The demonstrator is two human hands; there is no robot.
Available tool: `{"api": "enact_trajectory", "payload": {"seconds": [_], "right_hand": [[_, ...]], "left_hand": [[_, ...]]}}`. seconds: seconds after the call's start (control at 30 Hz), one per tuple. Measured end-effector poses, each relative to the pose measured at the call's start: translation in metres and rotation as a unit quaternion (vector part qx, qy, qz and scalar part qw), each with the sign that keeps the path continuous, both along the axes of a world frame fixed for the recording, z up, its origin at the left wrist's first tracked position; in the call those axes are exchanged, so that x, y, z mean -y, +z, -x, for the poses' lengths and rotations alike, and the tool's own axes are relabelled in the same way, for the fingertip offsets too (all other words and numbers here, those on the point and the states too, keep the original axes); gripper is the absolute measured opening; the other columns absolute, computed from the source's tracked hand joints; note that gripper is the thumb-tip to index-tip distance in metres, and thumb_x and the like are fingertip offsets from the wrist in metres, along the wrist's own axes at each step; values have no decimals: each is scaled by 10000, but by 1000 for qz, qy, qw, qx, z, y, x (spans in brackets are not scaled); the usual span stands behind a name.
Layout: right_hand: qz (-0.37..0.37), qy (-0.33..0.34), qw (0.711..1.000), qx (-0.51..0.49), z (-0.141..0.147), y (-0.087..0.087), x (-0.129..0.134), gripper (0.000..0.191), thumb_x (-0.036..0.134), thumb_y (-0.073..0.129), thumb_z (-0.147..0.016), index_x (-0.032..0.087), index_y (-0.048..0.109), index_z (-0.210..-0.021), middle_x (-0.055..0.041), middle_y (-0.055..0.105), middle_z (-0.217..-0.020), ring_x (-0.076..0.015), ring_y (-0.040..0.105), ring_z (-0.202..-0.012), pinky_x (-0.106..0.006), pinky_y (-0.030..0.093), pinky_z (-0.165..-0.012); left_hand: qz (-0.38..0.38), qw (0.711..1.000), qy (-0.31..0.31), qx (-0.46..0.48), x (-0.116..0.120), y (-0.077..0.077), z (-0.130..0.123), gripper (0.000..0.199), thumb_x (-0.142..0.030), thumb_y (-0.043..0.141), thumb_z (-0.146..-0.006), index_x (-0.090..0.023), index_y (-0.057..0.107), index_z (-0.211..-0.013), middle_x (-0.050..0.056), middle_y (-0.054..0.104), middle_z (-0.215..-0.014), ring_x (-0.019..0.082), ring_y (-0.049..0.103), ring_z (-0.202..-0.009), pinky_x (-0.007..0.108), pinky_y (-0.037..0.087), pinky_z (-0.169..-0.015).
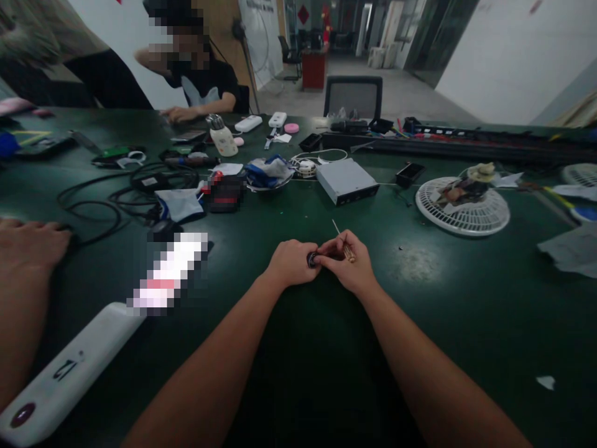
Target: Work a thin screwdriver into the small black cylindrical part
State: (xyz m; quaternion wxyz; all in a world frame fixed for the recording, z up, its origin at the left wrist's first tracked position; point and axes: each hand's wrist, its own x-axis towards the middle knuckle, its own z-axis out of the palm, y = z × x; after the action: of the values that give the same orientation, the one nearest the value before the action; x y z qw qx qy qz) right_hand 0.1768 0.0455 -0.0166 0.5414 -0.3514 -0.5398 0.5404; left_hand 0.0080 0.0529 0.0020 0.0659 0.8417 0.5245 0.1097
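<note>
- Two bare hands: the left hand [295,262] is closed around one small dark round part [312,259]; the right hand [353,264] has its fingertips at that part and clasps one thin screwdriver [349,252], shaft toward 11 o'clock.
- At 8 o'clock from the hands, one white handle-shaped device [77,367]; beyond it at 9, one other person's hand [35,242].
- At 2 o'clock, one round white grille [485,218] bearing small clutter; farther right, a second grille [583,176].
- At 12 to 1 o'clock, one grey metal box [347,180].
- Toward 11 o'clock, one cream bottle [224,142] and two white rounded devices [249,124].
- Beyond, one seated person [205,78] at 11 and one mesh-backed chair [353,96] near 12.
</note>
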Motion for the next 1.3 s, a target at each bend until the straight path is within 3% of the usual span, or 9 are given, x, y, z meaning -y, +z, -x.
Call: {"api": "enact_trajectory", "payload": {"seconds": [0.23, 0.4, 0.57, 0.67, 0.73, 0.87, 1.0, 1.13, 1.3], "right_hand": [[-30, 10, 991, 127, -3, -3, -1, 395, 227, 810, -726, 261, 430, -825, 52, 604, -727, -146, 583, -643, -293, 485, -620], [-29, 6, 990, 139, -4, -2, 0, 412, 272, 841, -715, 257, 449, -842, 44, 602, -752, -148, 581, -659, -289, 478, -630], [35, 27, 999, 23, -15, 3, -15, 283, 511, 653, -901, 252, 543, -925, -20, 709, -908, -164, 644, -722, -286, 497, -616], [83, -10, 995, -54, -29, 5, -27, 488, 685, 478, -935, 255, 654, -1084, -40, 725, -887, -161, 644, -680, -287, 486, -578], [107, -33, 989, -95, -38, 5, -33, 635, 740, 371, -939, 218, 730, -979, -53, 702, -783, -164, 637, -658, -300, 498, -586], [130, -12, 988, -83, -44, 7, -31, 366, 535, 624, -890, 212, 753, -776, -49, 706, -710, -183, 650, -658, -325, 522, -602], [111, 64, 989, -68, -38, 10, -24, 107, 319, 775, -790, 221, 756, -828, -22, 751, -744, -181, 690, -699, -321, 543, -651], [88, 94, 991, -44, -35, 7, -20, 96, 226, 820, -767, 210, 738, -813, -19, 780, -795, -182, 740, -779, -322, 568, -754], [97, 88, 991, -13, -35, 2, -22, 123, 244, 835, -765, 197, 723, -788, -19, 774, -757, -185, 759, -785, -320, 581, -764]], "left_hand": [[0, 999, -51, 18, -1, -4, 3, 172, -353, 575, -767, -219, 673, -725, 24, 661, -644, 221, 634, -623, 311, 387, -568], [-18, 997, -61, 46, -2, -9, 5, 151, -331, 581, -752, -208, 651, -698, 19, 637, -616, 199, 615, -603, 298, 379, -566], [-56, 990, -26, 125, -5, -11, 10, 217, -355, 562, -833, -195, 631, -703, 3, 623, -610, 143, 570, -551, 264, 386, -568], [-76, 986, 5, 147, -7, -11, 13, 264, -375, 562, -863, -194, 613, -678, -8, 607, -602, 123, 545, -533, 255, 381, -569], [-83, 987, 33, 136, -8, -11, 14, 273, -377, 562, -864, -195, 610, -667, -8, 597, -597, 123, 533, -529, 258, 372, -564], [-84, 986, 87, 114, -9, -10, 14, 260, -393, 553, -875, -199, 656, -735, 2, 608, -618, 139, 546, -558, 265, 366, -570], [-79, 987, 105, 92, -10, -10, 14, 247, -391, 562, -867, -204, 684, -762, 12, 623, -625, 157, 558, -577, 275, 358, -562], [-64, 991, 96, 67, -11, -11, 13, 217, -376, 581, -833, -209, 697, -755, 15, 631, -618, 169, 573, -592, 282, 353, -565], [-49, 993, 98, 50, -12, -12, 13, 237, -403, 570, -837, -222, 712, -780, 22, 647, -632, 184, 584, -602, 288, 364, -573]]}}
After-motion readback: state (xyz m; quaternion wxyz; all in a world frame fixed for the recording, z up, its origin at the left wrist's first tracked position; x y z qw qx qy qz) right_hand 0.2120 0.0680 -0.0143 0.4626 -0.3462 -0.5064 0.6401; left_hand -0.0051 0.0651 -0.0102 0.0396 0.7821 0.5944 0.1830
